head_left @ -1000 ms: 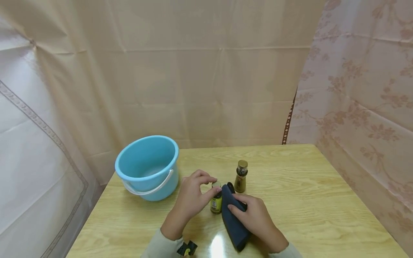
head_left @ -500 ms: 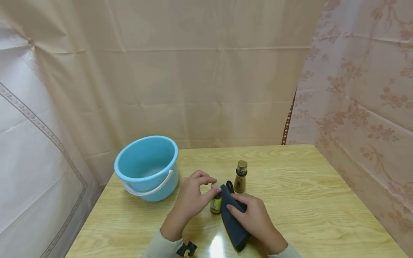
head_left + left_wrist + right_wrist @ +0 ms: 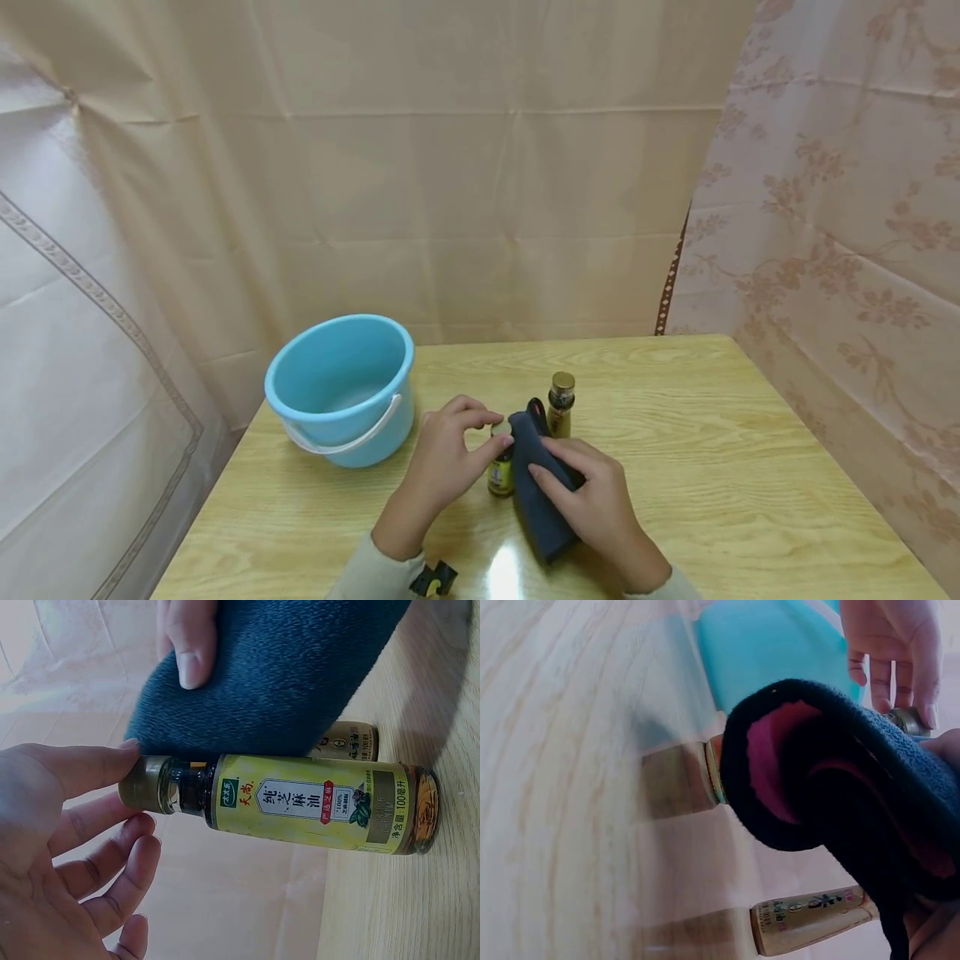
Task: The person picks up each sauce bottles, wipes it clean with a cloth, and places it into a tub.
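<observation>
A small sesame oil bottle (image 3: 300,801) with a yellow-green label stands upright on the table. My left hand (image 3: 450,450) pinches its gold cap (image 3: 144,785) between thumb and fingers. In my right hand (image 3: 596,500) is a folded dark blue cloth (image 3: 542,504), gripped by thumb and fingers, right beside the bottle. From the right wrist view the folded cloth (image 3: 780,697) shows a pink inner side and hides much of the bottle. Behind it stands a second bottle (image 3: 561,402) with a gold cap, its lower part covered by the cloth in the head view.
A light blue bucket (image 3: 408,367) with a white handle (image 3: 360,442) stands at the table's left. The wooden table (image 3: 712,467) has a glossy top. Beige cloth (image 3: 480,208) hangs behind it, with patterned cloth (image 3: 840,250) along the right side.
My right hand has moved the cloth slightly up and away from me, so it now covers more of the second bottle. My left hand stays on the cap.
</observation>
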`<state>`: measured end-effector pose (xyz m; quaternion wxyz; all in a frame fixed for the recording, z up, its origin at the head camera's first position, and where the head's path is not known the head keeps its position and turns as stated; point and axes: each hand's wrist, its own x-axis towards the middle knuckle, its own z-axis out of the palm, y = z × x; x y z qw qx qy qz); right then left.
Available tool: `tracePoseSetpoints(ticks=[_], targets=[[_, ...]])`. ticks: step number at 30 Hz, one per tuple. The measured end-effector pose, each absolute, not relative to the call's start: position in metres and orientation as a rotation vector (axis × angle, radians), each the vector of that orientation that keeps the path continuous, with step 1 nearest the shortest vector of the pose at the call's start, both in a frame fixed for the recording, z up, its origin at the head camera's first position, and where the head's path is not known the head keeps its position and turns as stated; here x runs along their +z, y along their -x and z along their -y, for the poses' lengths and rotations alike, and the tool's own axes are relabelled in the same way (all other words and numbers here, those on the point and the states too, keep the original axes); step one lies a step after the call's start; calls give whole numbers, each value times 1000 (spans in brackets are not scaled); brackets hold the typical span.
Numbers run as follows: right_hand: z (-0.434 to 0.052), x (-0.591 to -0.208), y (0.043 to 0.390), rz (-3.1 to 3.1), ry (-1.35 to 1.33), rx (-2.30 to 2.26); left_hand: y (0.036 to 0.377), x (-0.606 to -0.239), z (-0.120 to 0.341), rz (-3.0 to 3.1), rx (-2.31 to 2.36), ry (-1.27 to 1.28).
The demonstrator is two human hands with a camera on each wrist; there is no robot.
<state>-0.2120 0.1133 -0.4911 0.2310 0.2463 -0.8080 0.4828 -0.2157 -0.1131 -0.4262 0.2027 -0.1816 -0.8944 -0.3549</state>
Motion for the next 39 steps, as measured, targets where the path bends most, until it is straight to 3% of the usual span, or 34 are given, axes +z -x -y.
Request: tracePoseSetpoints(ticks=[14,39], targets=[[-114,-489,210,2076,-747,1421,216,-427,112,2501,-987,503],[-113,-492,213,2358,-626,1319,216,-426,114,2528,-991,505]])
